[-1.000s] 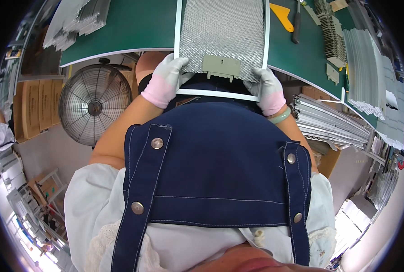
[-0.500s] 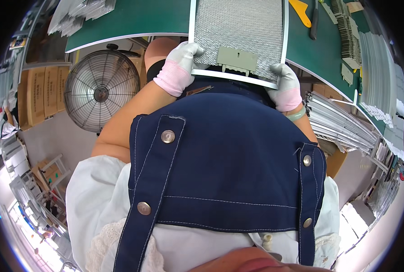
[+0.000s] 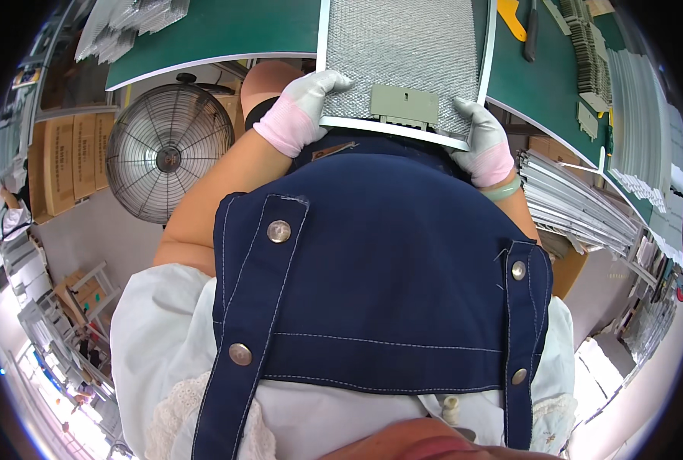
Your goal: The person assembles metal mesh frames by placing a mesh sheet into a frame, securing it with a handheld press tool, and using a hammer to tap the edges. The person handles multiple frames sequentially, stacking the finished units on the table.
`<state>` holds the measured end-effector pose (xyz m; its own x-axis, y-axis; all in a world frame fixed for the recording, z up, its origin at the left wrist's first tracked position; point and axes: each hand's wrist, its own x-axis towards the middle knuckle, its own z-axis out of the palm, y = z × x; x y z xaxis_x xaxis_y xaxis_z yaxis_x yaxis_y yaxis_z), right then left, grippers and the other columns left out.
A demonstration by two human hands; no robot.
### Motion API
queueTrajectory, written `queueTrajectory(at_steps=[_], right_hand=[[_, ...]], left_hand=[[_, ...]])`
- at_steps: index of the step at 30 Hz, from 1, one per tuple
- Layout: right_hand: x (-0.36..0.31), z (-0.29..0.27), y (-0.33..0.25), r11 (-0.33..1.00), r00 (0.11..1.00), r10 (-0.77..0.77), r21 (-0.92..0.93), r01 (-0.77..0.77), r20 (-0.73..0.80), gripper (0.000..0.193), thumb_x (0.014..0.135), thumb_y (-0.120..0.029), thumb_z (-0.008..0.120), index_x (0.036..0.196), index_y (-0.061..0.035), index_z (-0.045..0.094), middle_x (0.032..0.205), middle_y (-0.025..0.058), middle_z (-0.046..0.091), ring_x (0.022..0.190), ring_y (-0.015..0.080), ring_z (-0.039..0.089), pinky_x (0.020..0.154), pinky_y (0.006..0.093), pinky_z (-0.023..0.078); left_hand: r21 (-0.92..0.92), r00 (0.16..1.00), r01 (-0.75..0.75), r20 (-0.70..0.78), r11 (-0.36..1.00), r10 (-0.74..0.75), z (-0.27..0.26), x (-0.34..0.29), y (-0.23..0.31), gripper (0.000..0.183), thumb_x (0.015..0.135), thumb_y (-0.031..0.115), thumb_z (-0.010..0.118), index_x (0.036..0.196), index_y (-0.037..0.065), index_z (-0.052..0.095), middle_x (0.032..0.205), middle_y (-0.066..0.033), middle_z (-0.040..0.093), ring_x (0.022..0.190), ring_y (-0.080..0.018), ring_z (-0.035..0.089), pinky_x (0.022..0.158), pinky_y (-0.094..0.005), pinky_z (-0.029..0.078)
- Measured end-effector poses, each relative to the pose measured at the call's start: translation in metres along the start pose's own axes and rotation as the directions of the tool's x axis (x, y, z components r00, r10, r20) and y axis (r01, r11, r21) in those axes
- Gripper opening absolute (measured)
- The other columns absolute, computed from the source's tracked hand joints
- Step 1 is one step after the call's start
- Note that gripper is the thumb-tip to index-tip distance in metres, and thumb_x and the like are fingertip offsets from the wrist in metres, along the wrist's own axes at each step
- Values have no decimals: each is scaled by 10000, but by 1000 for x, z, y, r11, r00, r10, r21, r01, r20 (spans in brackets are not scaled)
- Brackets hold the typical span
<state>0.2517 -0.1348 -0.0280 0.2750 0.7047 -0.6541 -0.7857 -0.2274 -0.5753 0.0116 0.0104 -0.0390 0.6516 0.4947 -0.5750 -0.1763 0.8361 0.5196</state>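
Mesh (image 3: 402, 46) lies within a white frame (image 3: 488, 46) at the picture's upper centre, a grey-green toothed plate (image 3: 404, 106) at its lower edge. The left hand (image 3: 307, 103) is clamped near the frame's lower-left corner, the right hand (image 3: 483, 142) on its lower-right; a green surface (image 3: 234, 46) shows at upper left.

Navy apron (image 3: 372, 268), apparently pale-green bangle (image 3: 503, 191)

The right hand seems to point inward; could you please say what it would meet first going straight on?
The right hand would probably meet the silver mesh first, just inside the white frame it grips; depth is unclear, so it may already be touching the mesh.
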Motion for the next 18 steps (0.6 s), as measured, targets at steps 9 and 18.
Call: queueTrajectory(at_steps=[9,18], right_hand=[[7,-7,-12,990,981,92,-119,-72,170,164,904,-51,576,1038,37,610,968,147,666,887,254,686,795,391,592],[7,-5,2,985,979,-27,-162,61,202,236,950,-111,571,1116,57,575,1017,127,657,920,215,670,813,374,580]], left_hand=[[300,976,-116,-143,947,165,15,-3,2,282,904,137,646,1157,21,598,1099,-107,647,995,-220,653,871,-391,566],[212,992,-121,-5,970,125,2,-5,6,265,928,102,613,1170,-1,580,1099,-106,646,1047,-232,642,908,-385,555]])
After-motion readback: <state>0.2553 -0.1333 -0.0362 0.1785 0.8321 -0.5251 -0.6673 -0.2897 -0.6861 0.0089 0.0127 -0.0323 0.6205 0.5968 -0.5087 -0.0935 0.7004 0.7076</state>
